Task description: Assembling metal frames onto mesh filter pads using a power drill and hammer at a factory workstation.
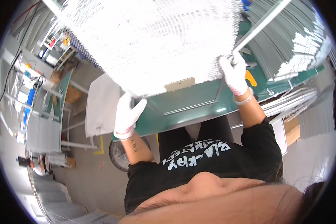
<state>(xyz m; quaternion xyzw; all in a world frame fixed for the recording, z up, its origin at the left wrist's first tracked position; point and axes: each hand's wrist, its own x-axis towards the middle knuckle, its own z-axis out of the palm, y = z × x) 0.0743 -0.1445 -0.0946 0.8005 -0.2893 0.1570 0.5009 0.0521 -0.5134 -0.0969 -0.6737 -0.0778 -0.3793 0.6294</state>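
A large white sheet-like panel with fine ribs and jagged side edges [156, 44] fills the upper middle, its surface washed out by glare. A small tan piece [180, 84] shows at its near edge. My left hand [126, 115], in a white glove, is at the panel's near left corner with its fingers stretched and thumb spread apart. At the near right edge, my gloved right hand [235, 74] has its fingers bent around the panel's side, close to the lower end of a white bar [263, 25]. Part of its grip is hidden.
Beneath the panel is a green tabletop [156, 125] with a thin grey rectangular frame [190, 110]. An orange-yellow tool [250, 78] lies right of my right hand, near stacked grey pleated sheets [283, 41]. A pale grey panel [102, 104] stands left; a round fan [119, 156] is on the floor.
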